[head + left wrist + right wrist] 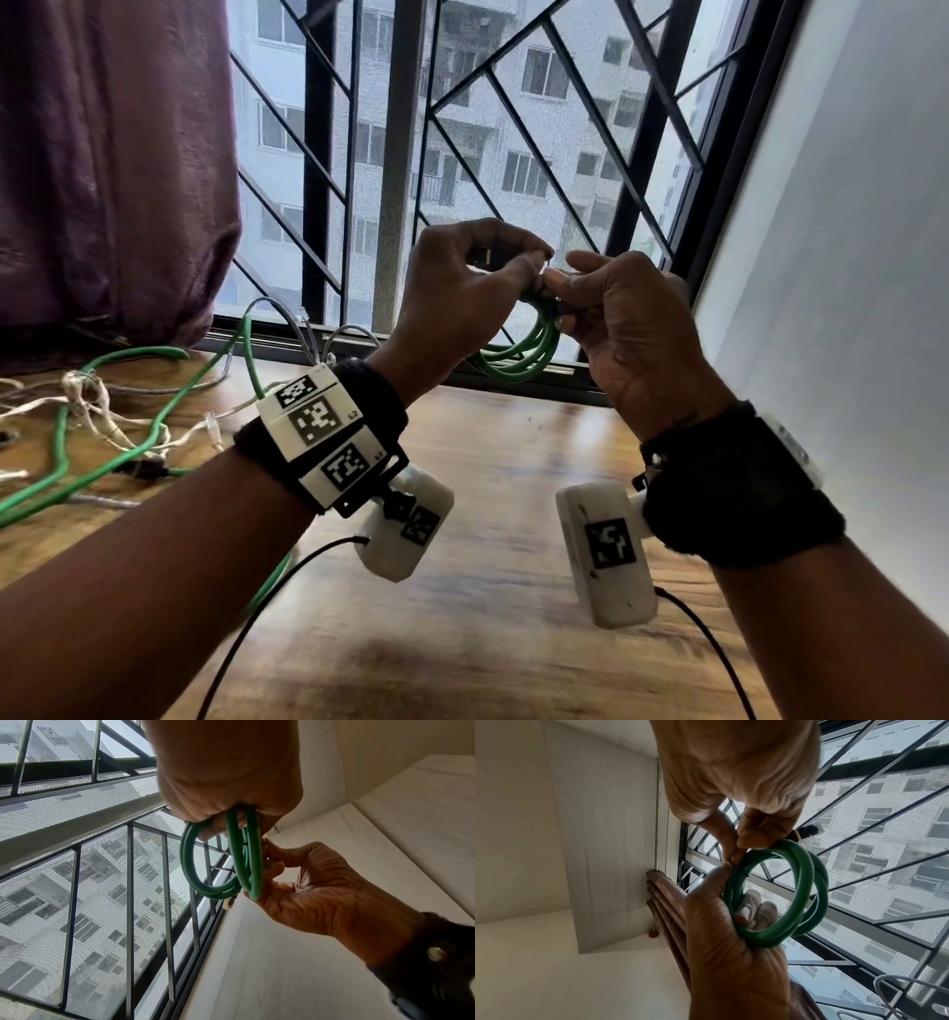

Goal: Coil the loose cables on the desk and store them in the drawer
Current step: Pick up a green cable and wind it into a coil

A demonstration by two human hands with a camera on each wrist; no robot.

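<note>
I hold a green cable coil (518,354) in the air in front of the window. My left hand (539,264) grips it, with fingers curled through the loops (805,882). My right hand (560,272) meets it at the top of the coil. Its thumb and forefinger (731,854) pinch the end of a thin black tie (741,874) wrapped round the strands. In the left wrist view the coil (246,862) hangs from my left hand (226,817), with my right hand (270,858) beside it. A cable plug (808,830) sticks out behind my right fingers.
Loose cables lie tangled on the left of the wooden desk (513,514): a green one (128,452), white ones (87,406) and a grey one (287,313). A barred window (462,128) is ahead, a purple curtain (102,180) left, a white wall (847,257) right. No drawer shows.
</note>
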